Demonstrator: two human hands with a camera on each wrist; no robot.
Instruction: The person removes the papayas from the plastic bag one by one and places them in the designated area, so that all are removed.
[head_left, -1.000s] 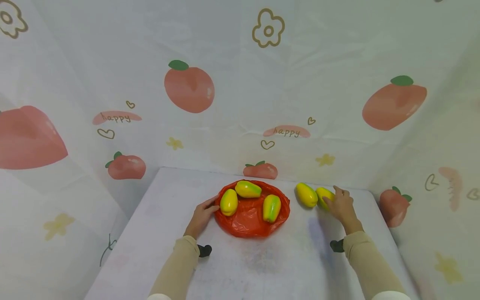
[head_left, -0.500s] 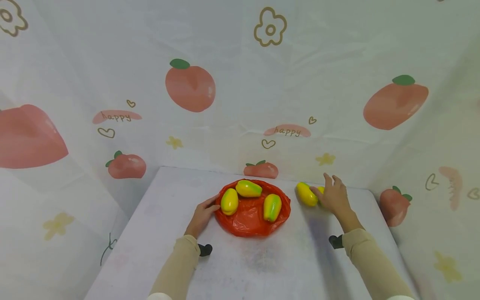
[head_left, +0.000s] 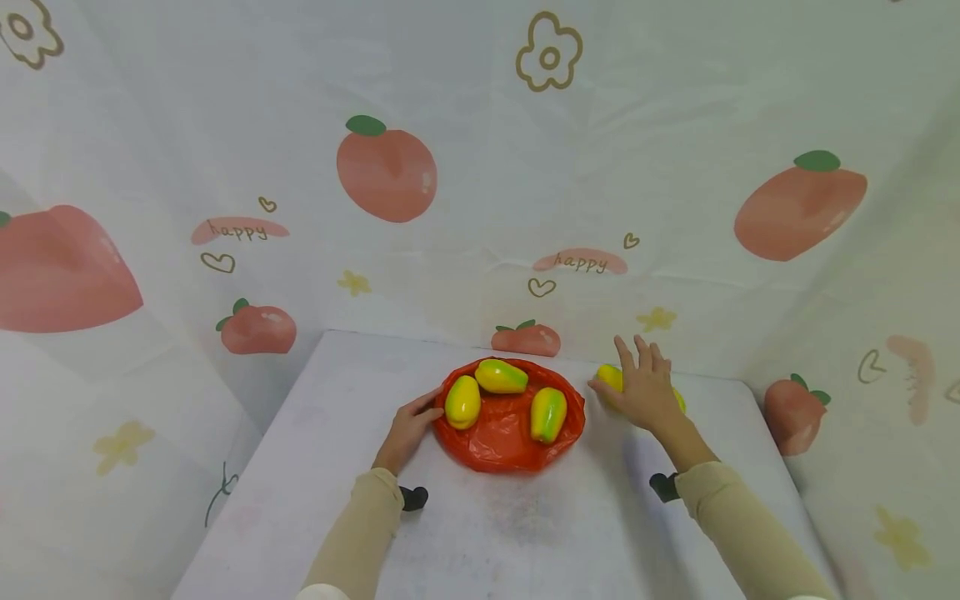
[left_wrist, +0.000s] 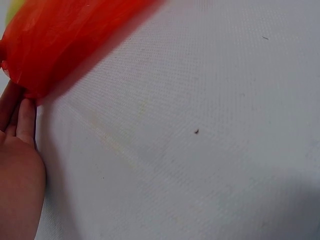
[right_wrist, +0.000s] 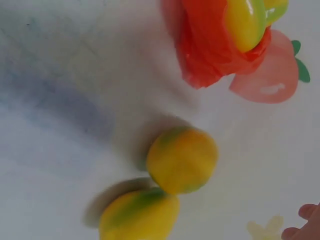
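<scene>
A red plastic bag [head_left: 495, 442], its mouth spread wide, sits on the white table. Inside are three yellow-green papaya-like fruits [head_left: 462, 402], [head_left: 502, 377], [head_left: 549, 415]. My left hand [head_left: 402, 429] holds the bag's left rim; in the left wrist view its fingers [left_wrist: 26, 120] reach under the red plastic. To the right of the bag, my right hand [head_left: 647, 396] is spread over two more such fruits, partly hiding them. The right wrist view shows this pair, one fruit [right_wrist: 182, 160] touching the other [right_wrist: 140, 215], with the fingertips [right_wrist: 306, 212] apart from both.
The white table [head_left: 525, 533] meets a printed cloth backdrop [head_left: 480, 167] behind the bag and the loose fruits. More cloth hangs at the left and right sides. Dark straps [head_left: 414, 498] show at the wrists.
My right hand has left the right-hand loose fruit and moved left over the other one, fingers spreading. My left hand stays at the bag's rim.
</scene>
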